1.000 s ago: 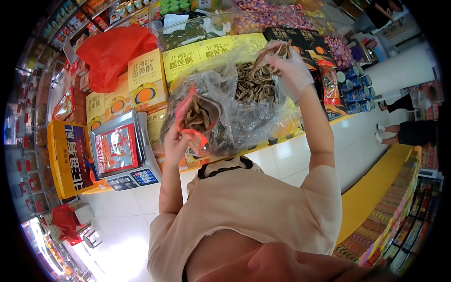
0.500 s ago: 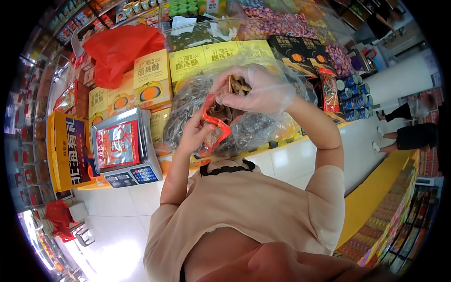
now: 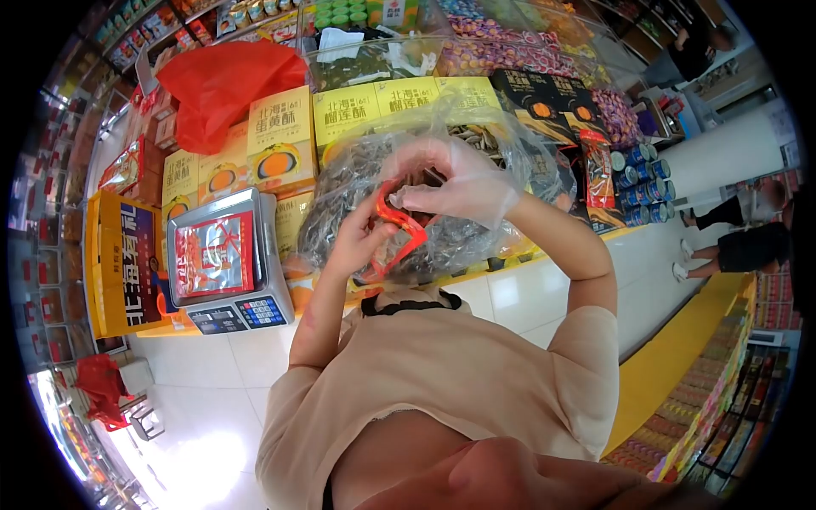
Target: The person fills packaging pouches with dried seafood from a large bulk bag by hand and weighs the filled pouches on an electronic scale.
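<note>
My left hand (image 3: 359,236) pinches the edge of a red-rimmed pouch (image 3: 406,240), whose mouth faces up. In a clear plastic glove, my right hand (image 3: 459,183) is curled at the pouch's mouth, with some dark dried pieces showing between its fingers and the opening. How much it holds is hidden. Beneath both hands lies a large clear plastic bag (image 3: 340,200) of dried pieces. Left of them, a flat red and silver packet (image 3: 214,255) rests on a digital scale (image 3: 265,285).
Yellow boxes (image 3: 347,115) and a red plastic bag (image 3: 225,89) lie behind the hands. Black boxes, a red packet (image 3: 599,174) and stacked cans (image 3: 644,183) stand to the right. A yellow sign box (image 3: 106,263) is at far left. People are at the far right.
My right hand has moved left from the big bag to the pouch with dried pieces, then lowered them into its mouth. My left hand and the pouch have shifted slightly right.
</note>
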Demonstrator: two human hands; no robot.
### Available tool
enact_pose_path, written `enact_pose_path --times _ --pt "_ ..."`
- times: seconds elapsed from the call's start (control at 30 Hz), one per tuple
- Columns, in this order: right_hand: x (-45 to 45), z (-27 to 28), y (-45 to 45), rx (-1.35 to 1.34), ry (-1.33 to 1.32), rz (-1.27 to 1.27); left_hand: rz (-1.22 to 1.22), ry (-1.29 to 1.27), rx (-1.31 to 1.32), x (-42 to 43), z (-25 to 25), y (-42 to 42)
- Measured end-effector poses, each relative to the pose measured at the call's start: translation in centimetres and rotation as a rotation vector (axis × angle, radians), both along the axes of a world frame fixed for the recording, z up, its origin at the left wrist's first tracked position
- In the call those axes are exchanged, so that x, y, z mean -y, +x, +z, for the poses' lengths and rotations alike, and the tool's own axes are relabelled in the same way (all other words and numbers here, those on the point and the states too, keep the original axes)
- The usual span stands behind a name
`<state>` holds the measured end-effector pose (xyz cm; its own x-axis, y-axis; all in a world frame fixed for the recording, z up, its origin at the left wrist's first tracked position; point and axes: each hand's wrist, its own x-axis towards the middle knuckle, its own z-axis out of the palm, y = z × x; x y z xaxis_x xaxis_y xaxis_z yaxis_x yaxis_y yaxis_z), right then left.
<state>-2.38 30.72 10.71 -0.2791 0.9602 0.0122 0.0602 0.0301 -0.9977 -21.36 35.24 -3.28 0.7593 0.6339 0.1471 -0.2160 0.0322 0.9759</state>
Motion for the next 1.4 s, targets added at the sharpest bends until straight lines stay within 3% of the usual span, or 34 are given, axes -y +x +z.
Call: enact_pose_path --times 0.07,0.13,0.2,0.27,0.33,0.37,0.43,0.47,0.53,0.67,0.93,1.07,1.17,1.23,1.33,1.4 --pt "0.1 0.4 0.7 0.105 -0.038 -0.010 0.028 -0.012 0.046 0.1 0.0 0.2" --pt "0.0 0.8 2.5 0.342 0.309 -0.062 0.066 0.006 0.014 -0.4 -0.5 -0.6" --pt "-0.4 0.4 5.4 0.319 0.211 -0.343 0.104 0.023 -0.019 -0.8 -0.5 -1.3" --pt "-1.6 -2.3 9.4 0.309 0.068 -0.564 0.231 0.199 0.246 -1.1 0.7 -1.9" --pt "-2.0 -3.6 12.1 0.726 -0.105 -0.567 0.264 0.172 0.289 -0.9 1.5 -3.0" --pt "-2.1 -5.3 13.2 0.727 -0.107 -0.566 0.298 0.149 0.332 -0.7 1.6 -3.6" --pt "-2.3 -10.2 15.2 1.211 -0.178 -0.205 0.324 0.089 0.228 -0.8 0.2 -4.4" --pt "-2.5 -12.5 15.6 1.211 -0.177 -0.203 0.347 0.031 0.124 -0.9 -1.0 -4.7" --pt "-3.2 -15.9 15.8 1.346 -0.248 0.072 0.378 0.074 0.006 -0.9 -3.0 -4.8" --pt "-4.8 -17.9 14.4 1.325 -0.217 0.177 0.379 -0.036 0.130 0.6 -2.9 -5.3" --pt "-6.8 -19.1 11.9 1.403 -0.197 0.426 0.423 0.119 -0.106 1.0 -1.8 -6.3" --pt "-7.4 -22.8 13.7 1.389 -0.179 0.445 0.434 0.116 -0.114 1.3 -2.1 -6.4" --pt "-7.5 -23.3 14.2 1.470 -0.169 0.394 0.456 0.103 -0.074 1.7 -2.1 -6.3" --pt "-7.7 -21.7 14.0 1.388 0.002 0.125 0.442 0.081 -0.093 1.8 -2.7 -6.7" --pt "-7.3 -17.4 12.4 1.229 0.024 0.054 0.437 0.137 -0.041 1.5 -2.5 -6.3" --pt "-9.0 -23.2 13.3 1.251 0.038 0.150 0.444 0.132 -0.039 1.5 -2.3 -6.0"
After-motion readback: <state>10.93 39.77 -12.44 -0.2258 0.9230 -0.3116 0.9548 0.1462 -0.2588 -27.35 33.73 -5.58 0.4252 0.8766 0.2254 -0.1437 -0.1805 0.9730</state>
